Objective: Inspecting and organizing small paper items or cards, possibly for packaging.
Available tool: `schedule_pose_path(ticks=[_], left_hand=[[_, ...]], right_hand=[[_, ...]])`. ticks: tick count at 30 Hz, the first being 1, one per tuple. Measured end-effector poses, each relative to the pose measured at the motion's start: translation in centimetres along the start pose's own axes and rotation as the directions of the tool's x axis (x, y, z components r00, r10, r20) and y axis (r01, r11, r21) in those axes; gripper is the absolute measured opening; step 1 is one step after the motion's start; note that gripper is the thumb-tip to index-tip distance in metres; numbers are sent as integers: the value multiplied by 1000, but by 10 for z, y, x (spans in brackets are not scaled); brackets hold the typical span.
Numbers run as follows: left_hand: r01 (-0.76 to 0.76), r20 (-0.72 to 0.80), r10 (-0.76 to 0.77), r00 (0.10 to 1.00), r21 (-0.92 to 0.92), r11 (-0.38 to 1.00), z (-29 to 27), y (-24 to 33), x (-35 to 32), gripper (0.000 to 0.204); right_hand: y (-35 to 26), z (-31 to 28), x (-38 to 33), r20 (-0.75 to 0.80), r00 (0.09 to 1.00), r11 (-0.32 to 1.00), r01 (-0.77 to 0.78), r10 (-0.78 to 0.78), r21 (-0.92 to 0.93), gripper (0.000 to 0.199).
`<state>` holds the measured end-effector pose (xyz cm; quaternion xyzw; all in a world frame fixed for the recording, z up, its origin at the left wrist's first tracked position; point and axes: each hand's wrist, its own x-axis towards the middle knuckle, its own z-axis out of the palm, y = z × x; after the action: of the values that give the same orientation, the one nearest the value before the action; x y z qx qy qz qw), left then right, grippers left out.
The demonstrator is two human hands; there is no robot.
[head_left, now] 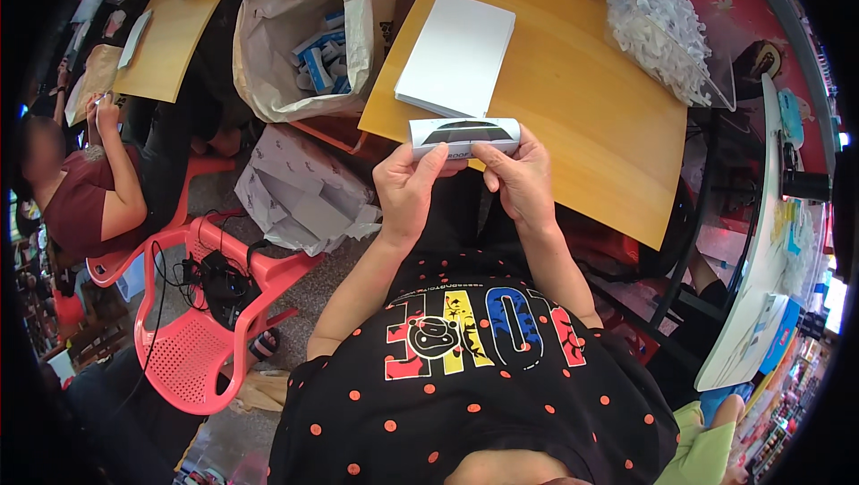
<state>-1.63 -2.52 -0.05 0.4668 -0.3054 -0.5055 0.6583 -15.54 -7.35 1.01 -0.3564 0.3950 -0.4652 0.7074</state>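
Both forearms are brought up from below, elbows bent. The left hand [410, 182] and right hand [519, 176] are held close together, thumbs raised, fingers curled round a shared grip between them.

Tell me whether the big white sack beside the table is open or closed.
Open. The large white sack has its mouth spread wide, and small blue-and-white boxes show inside it, well below the rim.
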Motion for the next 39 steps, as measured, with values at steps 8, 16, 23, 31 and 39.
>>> schedule_pose_path(ticks=[8, 16, 23, 31, 39], left_hand=[[42, -19, -41, 999, 74, 996, 11, 0, 4, 17], [307, 100, -292, 951, -200, 931, -15, -4, 14, 24], [418, 188, -384, 904, -204, 885, -20, 4, 15, 27], [452, 49, -450, 892, -73, 889, -50, -6, 14, 12], [601, 213, -564, 798, -195, 775, -78, 1, -2, 14]], right_hand=[[2, -6, -2, -19, 1000, 1000, 9, -9, 10, 17], [-4, -28, -3, 104, 985, 983, -148, 136, 112, 20], [-9, -53, 3, 63, 995, 966, -65, 83, -249, 21], [-6, -56, 2, 91, 994, 980, -39, 58, -197, 13], [0, -50, 1, 163, 971, 976, -152, 177, -155, 18]])
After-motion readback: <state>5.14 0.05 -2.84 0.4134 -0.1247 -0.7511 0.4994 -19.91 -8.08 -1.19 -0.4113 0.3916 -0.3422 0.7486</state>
